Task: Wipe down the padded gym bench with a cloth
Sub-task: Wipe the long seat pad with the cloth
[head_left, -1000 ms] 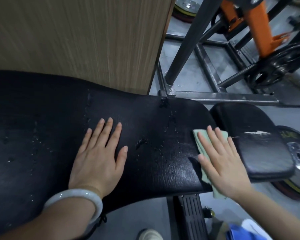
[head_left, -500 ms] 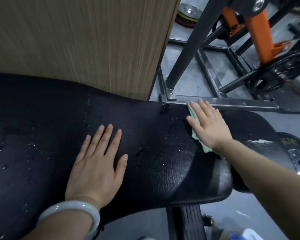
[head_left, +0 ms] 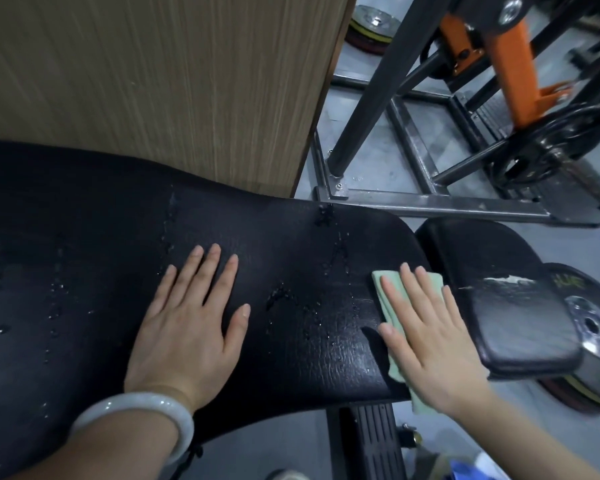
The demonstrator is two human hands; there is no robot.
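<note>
Since half a second ago the right hand (head_left: 430, 344) has slid the cloth (head_left: 394, 308) back from the far edge of the surface (head_left: 84, 237) to its near right end, beside the gap before the seat pad (head_left: 499, 292). Its fingers (head_left: 411, 289) lie straight and slightly spread, flat on the pale green cloth, pressing it to the black padding; a strip of cloth hangs over the near edge under the wrist. Left of it, the left hand (head_left: 187, 323) stays flat on the middle of the surface, fingers straight and a little apart, thumb out to the right, holding nothing. A white bangle (head_left: 136, 410) circles that wrist. Water drops (head_left: 284, 299) bead on the padding between the two hands and further along toward the left end. The seat pad has a worn, whitish scuff along its top. A weight plate (head_left: 589, 327) lies just beyond and below that pad. Behind the surface stands a wood panel (head_left: 153, 81), with a steel frame (head_left: 430, 202) and an orange bracket (head_left: 513, 64) on the grey floor to the right.
</note>
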